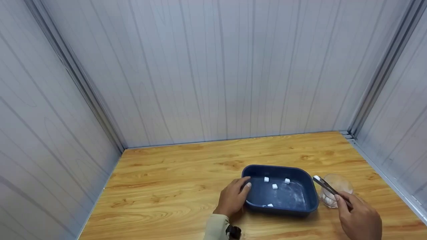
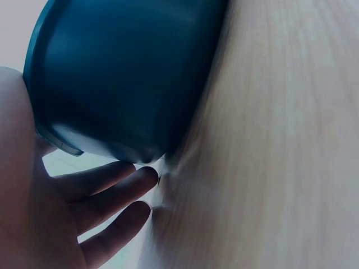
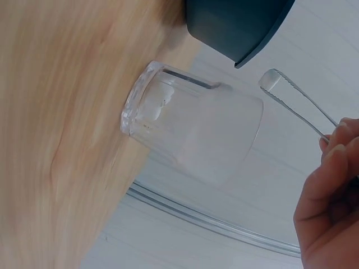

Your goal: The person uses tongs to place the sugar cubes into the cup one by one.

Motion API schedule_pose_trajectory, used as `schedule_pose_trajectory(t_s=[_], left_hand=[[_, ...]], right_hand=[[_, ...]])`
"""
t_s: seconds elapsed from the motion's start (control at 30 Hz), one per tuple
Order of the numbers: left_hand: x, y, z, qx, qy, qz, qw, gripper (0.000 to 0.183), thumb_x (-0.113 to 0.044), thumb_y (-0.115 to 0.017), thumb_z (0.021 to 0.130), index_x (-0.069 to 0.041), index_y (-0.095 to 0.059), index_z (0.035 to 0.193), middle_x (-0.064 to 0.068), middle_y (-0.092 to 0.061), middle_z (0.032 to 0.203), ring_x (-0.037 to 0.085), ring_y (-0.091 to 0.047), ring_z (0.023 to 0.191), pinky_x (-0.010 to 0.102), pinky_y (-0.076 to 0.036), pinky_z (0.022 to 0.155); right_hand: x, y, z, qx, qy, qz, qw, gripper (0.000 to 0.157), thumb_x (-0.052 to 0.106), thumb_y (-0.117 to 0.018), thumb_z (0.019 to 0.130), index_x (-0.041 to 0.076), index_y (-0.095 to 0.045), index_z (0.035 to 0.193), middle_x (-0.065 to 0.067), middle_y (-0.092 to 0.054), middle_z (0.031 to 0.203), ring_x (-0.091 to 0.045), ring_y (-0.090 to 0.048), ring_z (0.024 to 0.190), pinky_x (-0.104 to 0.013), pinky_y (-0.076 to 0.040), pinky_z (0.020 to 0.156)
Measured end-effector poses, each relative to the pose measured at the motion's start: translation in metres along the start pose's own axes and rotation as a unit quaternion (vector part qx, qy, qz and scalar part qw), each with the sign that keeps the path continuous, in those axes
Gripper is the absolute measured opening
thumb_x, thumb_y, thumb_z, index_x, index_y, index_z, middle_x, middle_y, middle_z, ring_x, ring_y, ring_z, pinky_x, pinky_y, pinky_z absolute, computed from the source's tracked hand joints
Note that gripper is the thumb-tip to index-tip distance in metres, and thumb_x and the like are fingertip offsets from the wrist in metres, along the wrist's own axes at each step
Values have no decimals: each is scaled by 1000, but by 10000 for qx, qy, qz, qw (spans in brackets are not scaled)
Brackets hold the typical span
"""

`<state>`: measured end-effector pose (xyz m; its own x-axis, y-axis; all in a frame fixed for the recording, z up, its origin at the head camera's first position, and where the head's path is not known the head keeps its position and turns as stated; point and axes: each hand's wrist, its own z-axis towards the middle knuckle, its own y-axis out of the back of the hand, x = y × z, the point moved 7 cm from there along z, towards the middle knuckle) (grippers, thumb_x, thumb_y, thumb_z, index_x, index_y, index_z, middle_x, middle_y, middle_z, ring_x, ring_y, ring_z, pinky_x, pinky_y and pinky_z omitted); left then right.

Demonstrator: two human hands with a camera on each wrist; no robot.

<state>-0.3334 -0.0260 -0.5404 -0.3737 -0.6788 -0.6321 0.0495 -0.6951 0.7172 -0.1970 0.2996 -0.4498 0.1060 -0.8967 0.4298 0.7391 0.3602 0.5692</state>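
Observation:
My left hand [image 1: 232,196] holds the left rim of a dark blue rectangular dish [image 1: 283,210], thumb over the edge. In the left wrist view several fingers [image 2: 115,196] extend along the dish's outer wall. Several small white cubes, one of them a cube [image 1: 275,186] near the middle, lie inside the dish. My right hand [image 1: 361,216] pinches slim metal tongs [image 1: 328,188]. A white cube [image 3: 270,80] is clamped in the tongs' tips, above and between the dish and a clear glass [image 3: 202,123]. White pieces [image 3: 159,102] lie at the bottom of the glass.
A wood-grain table [image 1: 160,186] carries everything. Pale panelled walls [image 1: 213,73] rise at the back and on both sides. The glass stands close beside the dish's right end, just left of my right hand. White powder [image 1: 293,195] marks the dish floor.

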Motion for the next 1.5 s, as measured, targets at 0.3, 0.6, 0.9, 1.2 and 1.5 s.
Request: schedule_pose_trajectory(t_s=[0.3,0.6,0.9,1.2,1.5], left_hand=[[-1,1,0,-27,-37,22,10000,45,-54,-35,95,-32,-55,129,-11,-57,120,11,-54,110,39,-43,90],[0,-1,1,-38,-51,-14,10000,42,-52,-38,96,-33,-55,129,-10,-57,120,12,-54,110,40,-43,90],[1,-1,1,43,42,-38,10000,45,-55,-35,95,-33,-54,130,-11,-56,120,10,-53,111,38,-43,91],[0,-1,1,31,72,-8,10000,48,-58,-33,94,-33,-55,129,-11,-57,118,9,-53,110,38,-43,91],[1,-1,1,48,111,-21,9999,46,-56,-36,94,-33,-55,129,-11,-57,119,10,-53,111,39,-43,92]], right_hand=[[-6,2,1,-5,-147,16,9999,12,9,-72,76,3,-72,87,-7,-67,74,-24,-60,65,-20,-36,56],[-11,3,3,165,-418,-102,9989,12,11,-71,79,2,-71,88,-12,-68,79,-31,-65,69,-10,-34,55],[-11,5,2,24,-320,-106,9994,12,10,-72,78,3,-72,87,-10,-68,76,-26,-62,64,-15,-35,52],[-16,14,1,-325,-220,29,9992,14,10,-74,75,2,-72,87,-10,-68,75,-6,-55,59,-12,-36,50],[-27,15,1,-271,-351,16,9990,13,11,-72,78,2,-72,87,-11,-68,75,23,-38,64,-6,-35,49]])
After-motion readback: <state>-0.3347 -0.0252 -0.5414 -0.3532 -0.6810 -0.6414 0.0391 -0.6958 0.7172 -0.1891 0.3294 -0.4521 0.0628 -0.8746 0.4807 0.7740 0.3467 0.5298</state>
